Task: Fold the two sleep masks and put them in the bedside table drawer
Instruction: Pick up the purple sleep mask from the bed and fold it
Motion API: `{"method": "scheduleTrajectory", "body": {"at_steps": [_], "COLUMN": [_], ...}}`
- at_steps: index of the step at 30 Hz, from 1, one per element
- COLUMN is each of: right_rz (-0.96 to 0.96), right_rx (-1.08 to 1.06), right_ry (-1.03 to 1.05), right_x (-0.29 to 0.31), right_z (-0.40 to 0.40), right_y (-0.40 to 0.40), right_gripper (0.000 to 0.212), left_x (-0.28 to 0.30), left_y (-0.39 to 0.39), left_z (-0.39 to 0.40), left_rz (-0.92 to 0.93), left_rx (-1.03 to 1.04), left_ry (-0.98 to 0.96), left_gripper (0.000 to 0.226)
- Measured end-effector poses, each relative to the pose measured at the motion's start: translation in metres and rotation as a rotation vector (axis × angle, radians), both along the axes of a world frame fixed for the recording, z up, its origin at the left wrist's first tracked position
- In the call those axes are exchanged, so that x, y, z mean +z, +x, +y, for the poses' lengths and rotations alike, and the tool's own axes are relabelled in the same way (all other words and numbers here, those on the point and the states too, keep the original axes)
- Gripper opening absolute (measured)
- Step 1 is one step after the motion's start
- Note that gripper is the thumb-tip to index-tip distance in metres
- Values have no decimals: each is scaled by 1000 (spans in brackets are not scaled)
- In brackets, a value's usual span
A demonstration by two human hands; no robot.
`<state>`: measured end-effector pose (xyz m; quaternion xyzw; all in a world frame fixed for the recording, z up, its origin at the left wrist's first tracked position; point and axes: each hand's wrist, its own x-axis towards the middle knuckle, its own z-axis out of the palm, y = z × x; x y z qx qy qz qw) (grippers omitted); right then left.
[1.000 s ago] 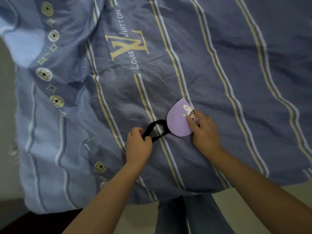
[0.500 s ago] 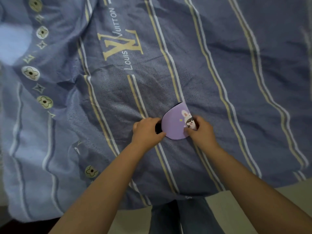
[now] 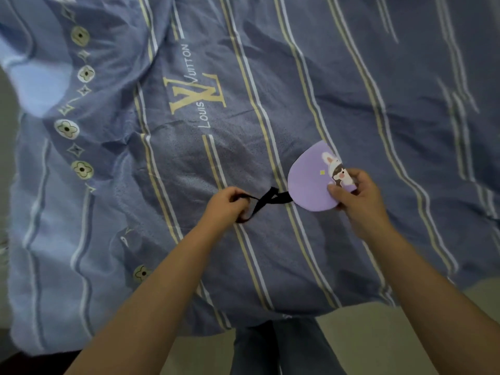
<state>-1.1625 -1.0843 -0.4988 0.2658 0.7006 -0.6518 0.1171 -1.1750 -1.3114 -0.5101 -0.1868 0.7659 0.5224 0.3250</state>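
Lilac fabric sits folded in half under your right hand (image 3: 359,201): the sleep mask (image 3: 311,182) forms a rounded half-shape lying on the bed's blue striped cover (image 3: 270,253), with a small cartoon rabbit printed near its folded edge. Your right thumb and fingers (image 3: 335,191) are pinched together on that edge, partly covering the rabbit (its lower half is hidden by your thumb). The mask lies right of centre on the cover, near the bed's front edge.

Your left hand (image 3: 226,205) is curled closed around the black elastic strap (image 3: 266,199), which runs from the mask's left side across to your fist and crosses over itself midway, forming a twisted loop. The strap looks drawn fairly straight between the two hands, which are held apart with the strap spanning the gap.

The cover is creased around the mask and carries yellow and white stripes, a row of flower motifs down the left, and a large yellow logo (image 3: 194,96) well above your hands. Only one mask is in view here, and below the cover's edge a strip of pale floor (image 3: 365,342) shows
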Motion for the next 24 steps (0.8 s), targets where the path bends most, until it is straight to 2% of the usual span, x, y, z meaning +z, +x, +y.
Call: {"method": "scheduleTrajectory", "body": {"at_steps": [4, 7, 9, 15, 18, 24], "right_rz": [20, 12, -3, -60, -80, -167], "right_rx": [14, 226, 365, 578, 678, 830], "right_ry": [-35, -29, -64, -112, -100, -61], "right_x": [1, 0, 1, 7, 10, 16], "right_z": [8, 8, 8, 12, 11, 9], "right_y": [-4, -9, -13, -20, -22, -25], "right_gripper": [30, 26, 26, 26, 33, 25], "left_x": [9, 14, 17, 21, 21, 21], "left_y": [-7, -18, -25, -26, -19, -16], "left_z": [-4, -1, 3, 17, 24, 31], "left_rz": [-31, -22, -32, -137, -144, -40], "left_rx": [116, 103, 166, 344, 313, 158], "left_ry": [100, 109, 149, 365, 346, 236], "left_gripper": [28, 28, 29, 21, 23, 21]}}
